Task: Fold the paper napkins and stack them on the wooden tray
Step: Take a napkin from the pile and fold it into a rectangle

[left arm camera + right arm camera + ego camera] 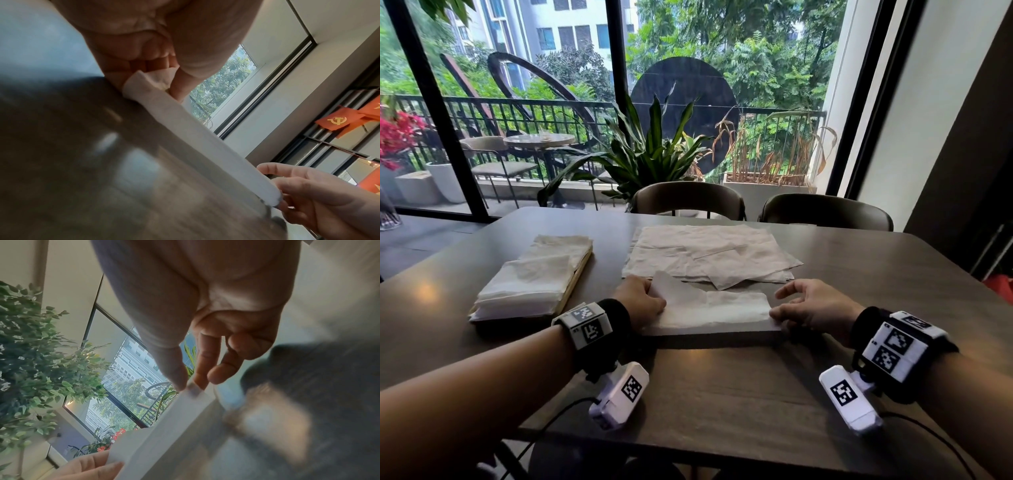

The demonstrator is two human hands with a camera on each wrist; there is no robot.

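A white paper napkin [709, 311] lies half folded on the dark table, straight in front of me. My left hand [643, 301] pinches its left end, where a flap [671, 287] stands up; in the left wrist view the napkin [185, 128] curls under the thumb. My right hand [801, 305] pinches the napkin's right corner [191, 391] between thumb and forefinger. A wooden tray [578, 277] at the left holds a stack of folded napkins [530, 284]. Several unfolded napkins [705, 253] lie spread behind my hands.
The table's [722, 377] near edge runs under my forearms. Two chairs [688, 198] stand at its far side before a large window with plants. A wall and a dark frame rise at the right.
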